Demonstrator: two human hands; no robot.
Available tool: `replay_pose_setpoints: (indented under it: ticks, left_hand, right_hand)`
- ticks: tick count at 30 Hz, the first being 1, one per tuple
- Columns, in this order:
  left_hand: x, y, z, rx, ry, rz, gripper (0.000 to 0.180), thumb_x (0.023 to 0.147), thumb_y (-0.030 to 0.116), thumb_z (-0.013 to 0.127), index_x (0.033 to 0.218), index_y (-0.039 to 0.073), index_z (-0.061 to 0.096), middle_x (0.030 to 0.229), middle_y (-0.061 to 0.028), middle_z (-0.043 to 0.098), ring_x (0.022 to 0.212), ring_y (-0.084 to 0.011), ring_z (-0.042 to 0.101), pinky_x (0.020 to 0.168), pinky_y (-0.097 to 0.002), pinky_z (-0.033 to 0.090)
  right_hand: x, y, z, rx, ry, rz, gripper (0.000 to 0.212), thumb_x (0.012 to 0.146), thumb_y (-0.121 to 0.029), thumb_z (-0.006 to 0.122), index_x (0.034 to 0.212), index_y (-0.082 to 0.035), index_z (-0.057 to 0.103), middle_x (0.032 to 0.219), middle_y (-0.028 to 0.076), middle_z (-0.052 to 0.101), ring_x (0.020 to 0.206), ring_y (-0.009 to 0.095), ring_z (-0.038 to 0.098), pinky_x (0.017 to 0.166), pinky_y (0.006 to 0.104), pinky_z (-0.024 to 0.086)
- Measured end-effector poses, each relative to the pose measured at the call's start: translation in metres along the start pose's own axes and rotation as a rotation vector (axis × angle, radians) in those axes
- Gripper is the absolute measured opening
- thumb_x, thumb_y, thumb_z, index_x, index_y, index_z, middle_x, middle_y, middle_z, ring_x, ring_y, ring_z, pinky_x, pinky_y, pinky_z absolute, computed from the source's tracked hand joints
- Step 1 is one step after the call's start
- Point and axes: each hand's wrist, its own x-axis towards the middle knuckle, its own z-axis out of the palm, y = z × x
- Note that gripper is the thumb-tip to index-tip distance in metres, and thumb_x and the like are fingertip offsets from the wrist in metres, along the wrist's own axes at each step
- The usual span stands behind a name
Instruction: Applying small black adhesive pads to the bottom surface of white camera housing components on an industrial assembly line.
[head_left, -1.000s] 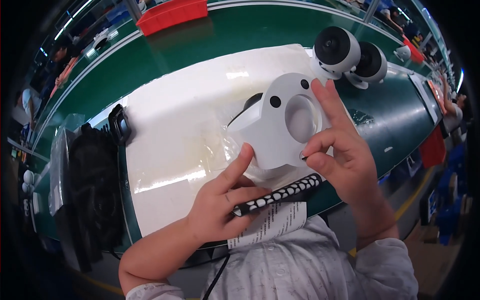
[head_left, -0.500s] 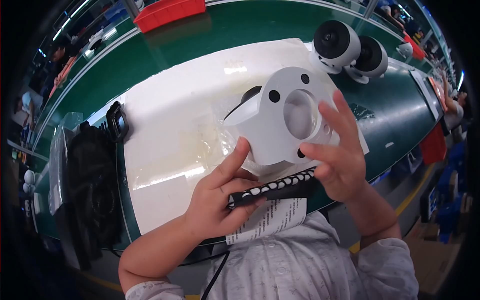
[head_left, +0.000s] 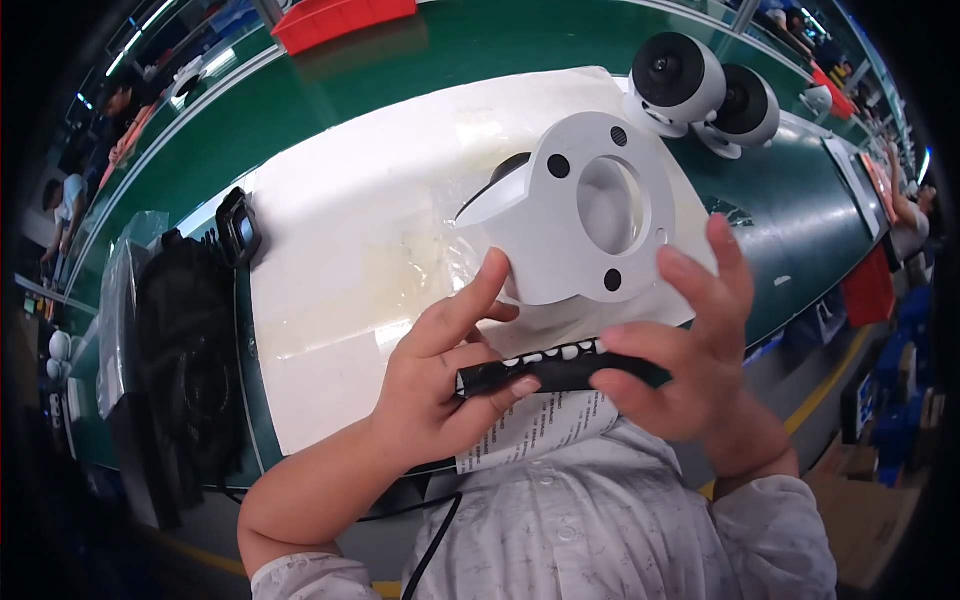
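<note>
My left hand (head_left: 435,375) is closed on a black strip (head_left: 560,374) with a row of white ovals along its upper edge. Its raised index finger is beside the white device. My right hand (head_left: 690,350) has its thumb and index finger around the strip's right part, while its other fingers stand spread. Beyond both hands a white rounded device (head_left: 540,215) lies tipped over, its ring-shaped base turned towards me. Round black pads (head_left: 613,280) sit on that base, around a large central opening. A small pale recess shows at the ring's right side, near my right fingertips.
A white sheet (head_left: 330,300) covers part of the green table (head_left: 420,75). Two black-and-white ball-shaped cameras (head_left: 680,85) stand at the back right. At left lie a black frame-like part (head_left: 238,230) and a dark bag (head_left: 185,350). A red bin (head_left: 340,22) is at the back.
My right hand has come down from the device's base to the strip, putting thumb and finger around it. The strip now shows more of its black face. My left hand keeps its hold.
</note>
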Motion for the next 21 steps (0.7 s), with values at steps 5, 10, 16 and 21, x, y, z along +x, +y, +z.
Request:
replay_pose_setpoints:
  ticks: [5, 10, 16, 21]
  left_hand:
    - [0.001, 0.001, -0.003, 0.099, -0.035, 0.026, 0.023, 0.066, 0.01, 0.07, 0.06, 0.003, 0.049, 0.133, -0.0179, 0.034, 0.099, -0.0257, 0.051, 0.068, -0.0295, 0.043]
    - [0.0, -0.001, -0.003, 0.109, -0.033, 0.037, 0.023, 0.066, 0.011, 0.071, 0.061, 0.003, 0.05, 0.133, -0.0181, 0.034, 0.099, -0.0262, 0.051, 0.069, -0.0305, 0.043]
    - [-0.001, -0.001, -0.002, 0.113, -0.037, 0.006, 0.022, 0.066, 0.012, 0.071, 0.061, 0.003, 0.052, 0.134, -0.0179, 0.032, 0.099, -0.026, 0.051, 0.07, -0.0306, 0.043]
    - [-0.001, 0.0, -0.001, 0.116, -0.044, -0.002, 0.02, 0.066, 0.012, 0.071, 0.062, 0.003, 0.054, 0.135, -0.0177, 0.031, 0.098, -0.0254, 0.052, 0.07, -0.031, 0.043]
  right_hand:
    - [-0.008, -0.003, 0.016, -0.026, 0.023, -0.017, 0.014, 0.064, -0.021, 0.07, 0.076, -0.017, 0.063, 0.12, 0.005, 0.049, 0.122, 0.032, 0.028, 0.098, 0.0407, 0.015]
    - [-0.008, -0.006, 0.017, 0.076, 0.03, 0.124, 0.013, 0.063, -0.02, 0.07, 0.072, -0.016, 0.062, 0.119, 0.004, 0.05, 0.121, 0.03, 0.031, 0.097, 0.041, 0.017]
    - [-0.016, 0.01, 0.02, 0.014, 0.312, -0.277, 0.015, 0.061, -0.016, 0.071, 0.063, -0.016, 0.056, 0.114, 0.005, 0.051, 0.119, 0.031, 0.033, 0.098, 0.0421, 0.021]
    - [0.007, 0.042, 0.001, 0.337, 0.184, 0.402, 0.01, 0.073, -0.009, 0.063, 0.08, -0.006, 0.057, 0.122, 0.015, 0.044, 0.122, 0.032, 0.03, 0.098, 0.0406, 0.023]
